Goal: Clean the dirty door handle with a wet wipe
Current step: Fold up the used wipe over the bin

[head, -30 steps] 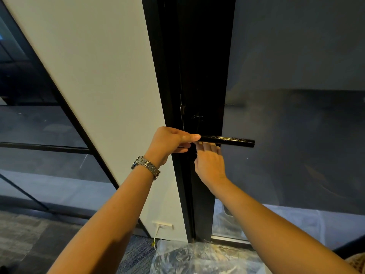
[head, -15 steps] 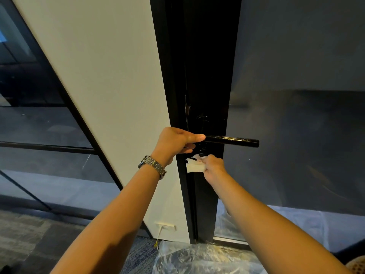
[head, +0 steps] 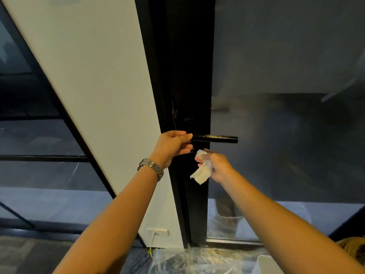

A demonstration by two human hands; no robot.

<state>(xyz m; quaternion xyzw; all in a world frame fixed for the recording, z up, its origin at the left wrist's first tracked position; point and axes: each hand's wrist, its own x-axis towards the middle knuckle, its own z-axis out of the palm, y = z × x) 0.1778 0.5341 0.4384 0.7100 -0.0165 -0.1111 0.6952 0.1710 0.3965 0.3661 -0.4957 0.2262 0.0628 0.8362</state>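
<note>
The left hand (head: 173, 145) covers the root of the black, glossy bar-shaped door handle (head: 215, 139). Its thumb lies along the top and its fingers curl underneath, gripping that end. How the bar joins the black door frame (head: 189, 76) is lost behind the hand and in the dark. From the hand, the door handle runs level toward 3 o'clock, its free end standing in front of the smoky glass pane (head: 286, 135).

At about 6 o'clock from the bar's inner end, and clear of it, the right hand (head: 217, 167) pinches a crumpled white wet wipe (head: 202, 173). The fingers are bunched round the top of the wipe and a loose corner hangs toward 7 o'clock. Motion blur smears the fingertips.

The silver metal link watch (head: 151, 168) on the left wrist shows only its bracelet and case edge, with no marking legible. The lock hardware at 12 o'clock from the left hand is barely separable from the frame.

At 9 o'clock stands a slanting white wall panel (head: 94, 86), with a white wall socket (head: 158, 231) near its foot. Its lettering is too small to read, and a pale cable (head: 151, 248) drops from it. Crinkled clear plastic sheeting (head: 187, 260) lies at 6 o'clock, cut off by the bottom edge. A white box corner (head: 264, 264) and a brown woven object (head: 353, 246) at 4 o'clock are both cropped beyond identifying.
</note>
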